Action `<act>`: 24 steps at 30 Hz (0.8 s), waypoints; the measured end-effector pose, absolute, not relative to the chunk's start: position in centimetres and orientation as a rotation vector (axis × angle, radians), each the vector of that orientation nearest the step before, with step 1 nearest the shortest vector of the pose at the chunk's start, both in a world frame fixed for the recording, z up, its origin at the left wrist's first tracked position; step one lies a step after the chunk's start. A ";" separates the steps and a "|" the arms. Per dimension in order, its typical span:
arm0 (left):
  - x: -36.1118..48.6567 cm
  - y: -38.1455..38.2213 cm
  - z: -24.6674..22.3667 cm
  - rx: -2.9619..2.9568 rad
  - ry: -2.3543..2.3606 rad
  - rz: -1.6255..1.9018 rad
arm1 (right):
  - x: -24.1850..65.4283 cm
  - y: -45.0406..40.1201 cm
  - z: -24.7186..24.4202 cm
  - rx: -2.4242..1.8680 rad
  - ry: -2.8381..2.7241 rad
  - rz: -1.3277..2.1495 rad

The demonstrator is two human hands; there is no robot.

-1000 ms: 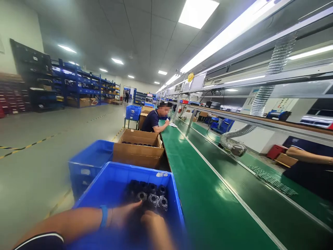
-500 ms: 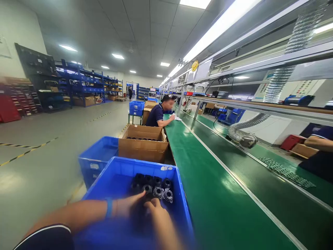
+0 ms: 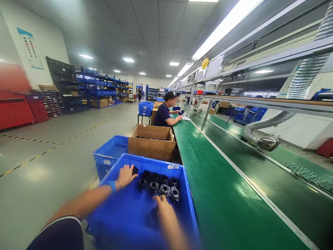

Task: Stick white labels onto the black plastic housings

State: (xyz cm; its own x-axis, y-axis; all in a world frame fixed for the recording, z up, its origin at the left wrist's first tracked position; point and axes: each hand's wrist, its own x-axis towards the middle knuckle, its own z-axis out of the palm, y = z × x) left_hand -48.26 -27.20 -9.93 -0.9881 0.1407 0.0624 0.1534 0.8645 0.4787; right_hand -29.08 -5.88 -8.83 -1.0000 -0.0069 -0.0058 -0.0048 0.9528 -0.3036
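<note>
Inside the blue bin (image 3: 125, 211), several black round flanged parts (image 3: 164, 189) stand in rows, some showing ringed metallic tops with a central hole. My left hand (image 3: 126, 176) is at the far left of the bin, its fingers curled over a black part (image 3: 135, 170) that is partly hidden by them. Nearer to me, my right hand (image 3: 164, 207) reaches in from the lower right, thumb and fingers bent down around a dark part (image 3: 154, 212), which is blurred. The nearest row of parts lies just beyond the right hand's fingers.
An open cardboard box (image 3: 152, 148) stands behind the bin, with another blue bin (image 3: 110, 150) to its left. A green conveyor belt (image 3: 215, 180) runs along the right. A co-worker (image 3: 163, 114) leans over the belt farther on. A flexible duct (image 3: 260, 137) hangs above the line.
My left hand has moved from the middle of the parts to the bin's far left, with a black part under its fingers. My right hand stays low near the front row. The view has turned left.
</note>
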 end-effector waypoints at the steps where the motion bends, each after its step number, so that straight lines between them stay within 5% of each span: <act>1: -48.0 -26.6 -10.4 -0.215 -3.001 -0.708 | -29.0 -5.9 -8.7 -0.006 3.109 -0.483; 13: -47.5 -22.7 -9.3 0.044 -3.053 -0.654 | -29.3 -6.2 -8.2 0.179 3.215 -0.608; 24: -37.8 -21.3 -8.0 -1.482 -3.010 -1.131 | -29.2 -4.9 -8.3 0.596 3.197 -1.098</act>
State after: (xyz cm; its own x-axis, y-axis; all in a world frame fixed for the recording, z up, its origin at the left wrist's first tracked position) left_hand -37.76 -21.31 -7.97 -0.5849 0.8077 -0.0737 0.5594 0.4675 0.6845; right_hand -29.17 -4.95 -8.25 -0.8991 0.4081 0.1581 0.2249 0.7408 -0.6330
